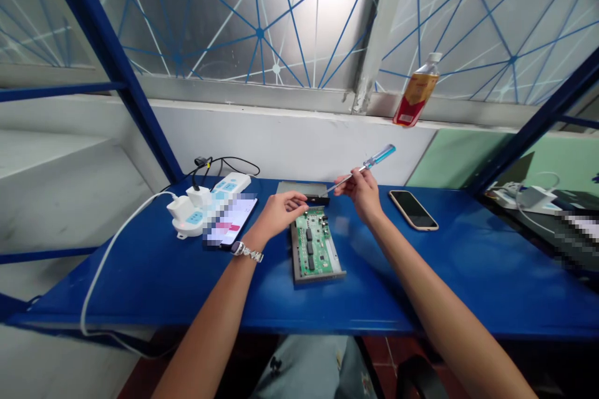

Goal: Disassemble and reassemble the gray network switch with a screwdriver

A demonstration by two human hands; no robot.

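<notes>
A grey tray-like case holding a green circuit board (314,248) lies on the blue table (140,280) in front of me. My right hand (361,192) is closed round a screwdriver with a clear blue handle (380,156), its tip pointing left toward my left hand. My left hand (281,211) hovers above the board's far end with fingers pinched together; whatever they hold is too small to make out. A dark flat cover (302,191) lies just behind the board.
A white power strip (206,206) with plugged chargers and a phone (230,222) lie at the left. Another phone (413,209) lies face up at the right. A bottle (417,91) stands on the window ledge. Blue rack posts flank the table.
</notes>
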